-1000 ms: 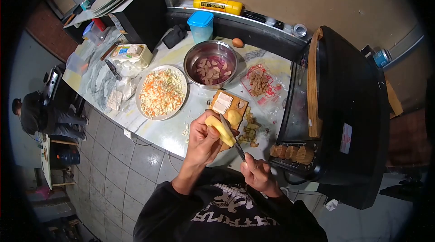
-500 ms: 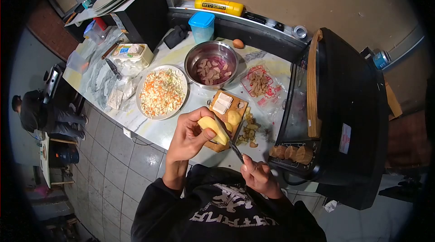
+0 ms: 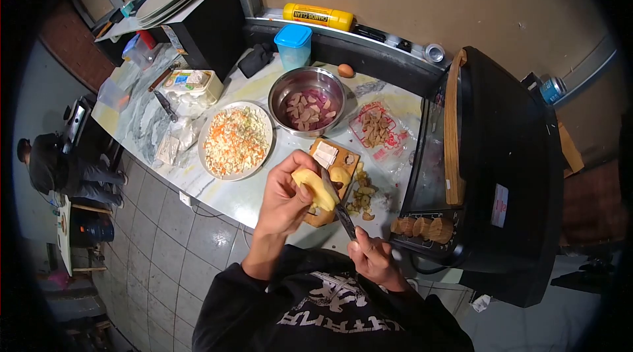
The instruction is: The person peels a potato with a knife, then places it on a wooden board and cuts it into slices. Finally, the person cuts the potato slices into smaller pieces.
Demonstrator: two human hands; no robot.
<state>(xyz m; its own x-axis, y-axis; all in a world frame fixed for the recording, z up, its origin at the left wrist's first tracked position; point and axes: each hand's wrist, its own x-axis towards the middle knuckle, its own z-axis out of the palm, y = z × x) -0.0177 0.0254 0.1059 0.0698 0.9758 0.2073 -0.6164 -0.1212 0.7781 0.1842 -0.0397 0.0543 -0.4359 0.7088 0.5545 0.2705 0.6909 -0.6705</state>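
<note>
A peeled yellow potato [image 3: 315,188] is held in my left hand [image 3: 282,201], its fingers and thumb wrapped round it. My right hand [image 3: 373,254] grips the handle of a knife [image 3: 344,220], whose dark blade lies against the potato's right side. Beneath them is a wooden cutting board [image 3: 323,217] with white blocks [image 3: 324,153] and another peeled potato [image 3: 339,176], partly hidden by my hand and the knife. Potato peelings [image 3: 362,193] lie in a pile right of the board.
Behind the board stand a steel bowl [image 3: 273,109] with brownish slices and a plate [image 3: 203,157] of shredded vegetables. A plastic bag [image 3: 389,111] holds brown pieces. To the right is a large black oven [image 3: 514,141]. Another person [image 3: 49,164] stands far left.
My left hand and the potato have shifted slightly, and the potato is turned a little. The knife stays against it, and the view has tilted slightly.
</note>
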